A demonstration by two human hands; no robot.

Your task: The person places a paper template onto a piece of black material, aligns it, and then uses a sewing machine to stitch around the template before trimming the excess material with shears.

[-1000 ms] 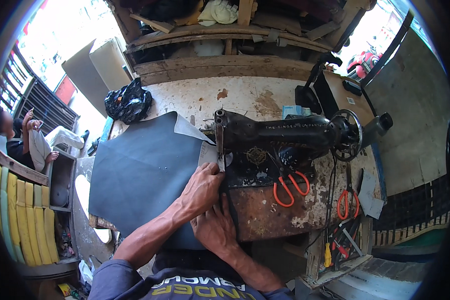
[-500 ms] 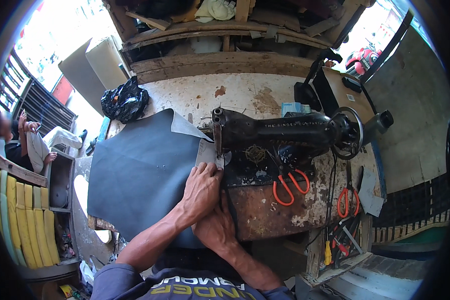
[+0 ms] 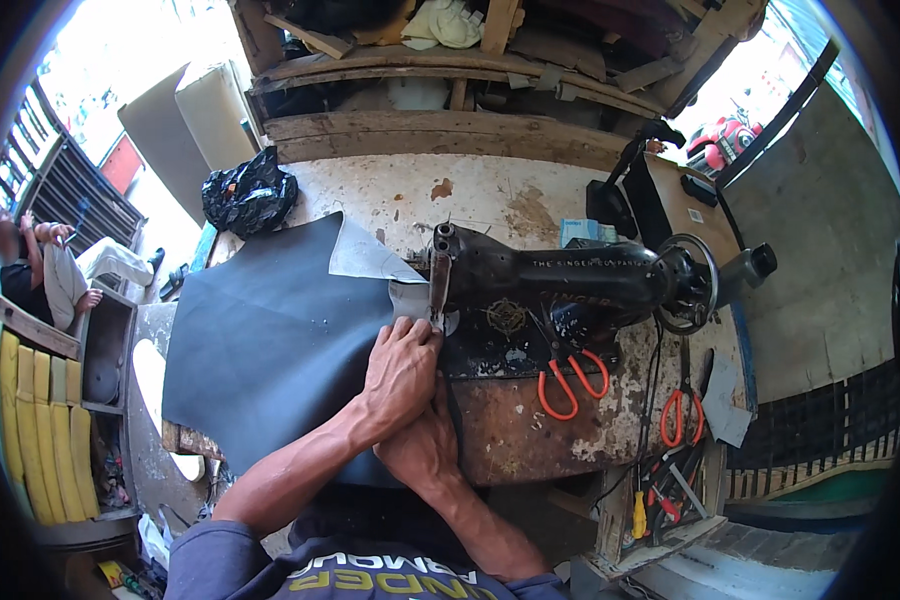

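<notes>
Your left hand [image 3: 402,372] lies flat, palm down, on the dark sheet of material [image 3: 270,340], its fingertips just beside the needle end of the black sewing machine [image 3: 560,290]. Your right hand [image 3: 425,447] sits directly under and behind the left, touching it, also pressing the sheet; whether it pinches anything, you cannot tell. The sheet spreads out to the left of both hands across the worn table [image 3: 490,200]. To the right of your hands, orange-handled scissors [image 3: 570,380] rest on the machine's rusty base.
</notes>
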